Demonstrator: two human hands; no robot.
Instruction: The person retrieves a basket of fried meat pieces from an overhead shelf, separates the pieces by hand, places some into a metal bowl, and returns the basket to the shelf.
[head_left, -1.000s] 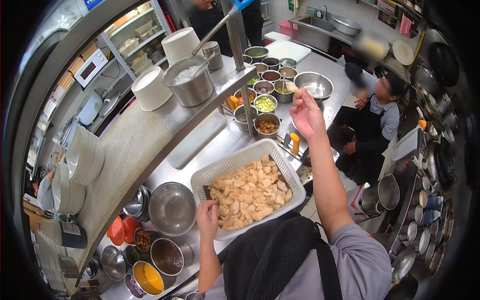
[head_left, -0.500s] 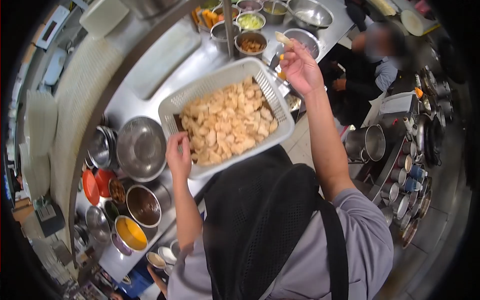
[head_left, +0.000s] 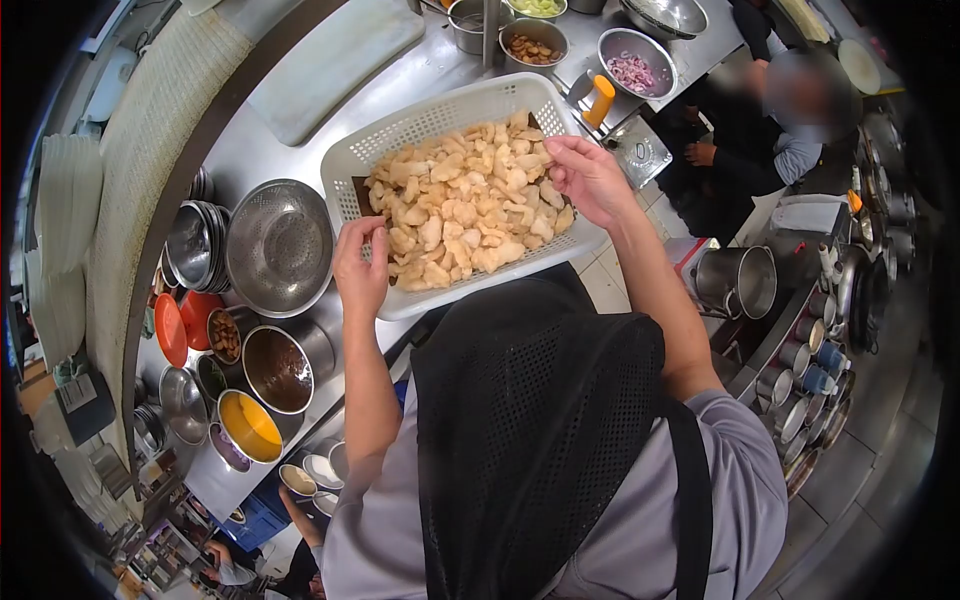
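Observation:
A white perforated basket (head_left: 350,150) stands on the steel counter, holding a heap of pale golden fried pieces (head_left: 460,205). At the basket's left rim is my left hand (head_left: 361,265), fingers curled beside the heap; whether they hold anything is hidden. My right hand (head_left: 592,182) hovers over the basket's right side, close to the pieces, with thumb and index finger nearly together. Whether a piece lies between those fingertips is too small to tell.
A steel colander (head_left: 280,248) sits left of the basket. Pots of brown sauce (head_left: 278,370) and yellow liquid (head_left: 250,426) stand nearer me. Beyond the basket are a bowl of chopped purple onion (head_left: 636,68) and an orange handle (head_left: 599,101). A person (head_left: 740,150) is at the right.
My right hand has come down from above the far bowls to the basket, and the piece it held up is no longer seen there. My left hand stays at the rim. The view has tilted down.

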